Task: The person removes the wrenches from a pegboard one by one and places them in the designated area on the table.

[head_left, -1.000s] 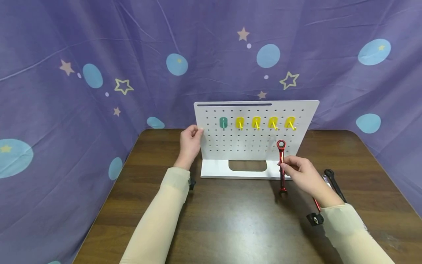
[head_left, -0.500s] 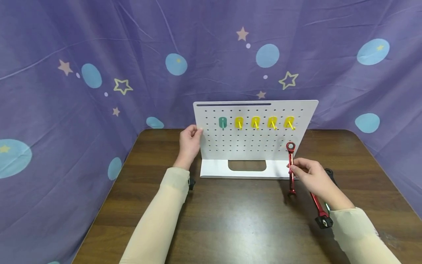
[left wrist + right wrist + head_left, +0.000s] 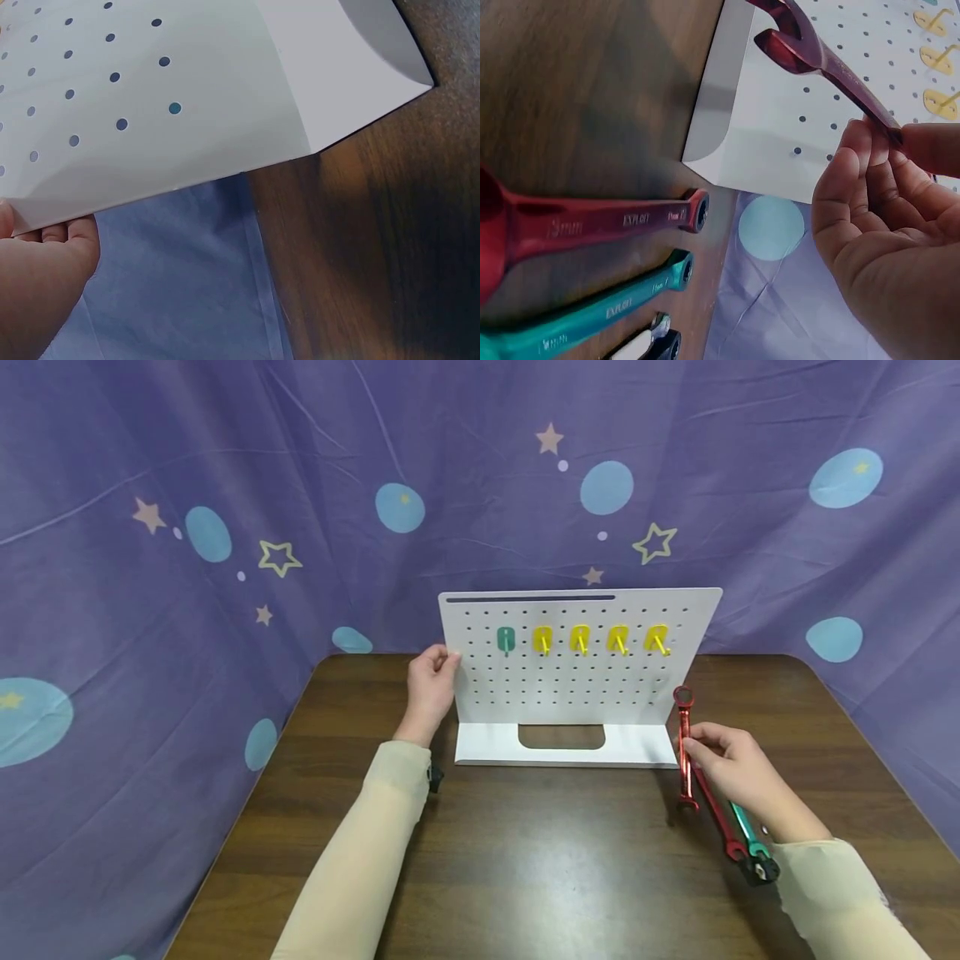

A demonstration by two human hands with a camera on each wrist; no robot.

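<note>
My right hand (image 3: 738, 768) pinches a red combination wrench (image 3: 684, 743) between thumb and fingers, ring end up, just off the right end of the white pegboard (image 3: 480, 743). In the right wrist view its open jaw end (image 3: 799, 49) points toward the board's base. My left hand (image 3: 432, 685) grips the pegboard's left edge; the left wrist view has the fingers (image 3: 82, 232) behind the panel. One green hook (image 3: 506, 640) and several yellow hooks (image 3: 581, 639) line the board, bare. Below the right hand lie a second red wrench (image 3: 600, 217) and a green wrench (image 3: 607, 304).
Beyond the green wrench, a silver wrench (image 3: 641, 341) and a black wrench (image 3: 671, 346) lie on the wooden table (image 3: 540, 860). A purple curtain (image 3: 480, 510) with stars hangs behind the table and along its left side.
My right hand has carried the red wrench to the right, from in front of the pegboard to past its right end. The left hand keeps its grip on the board's edge.
</note>
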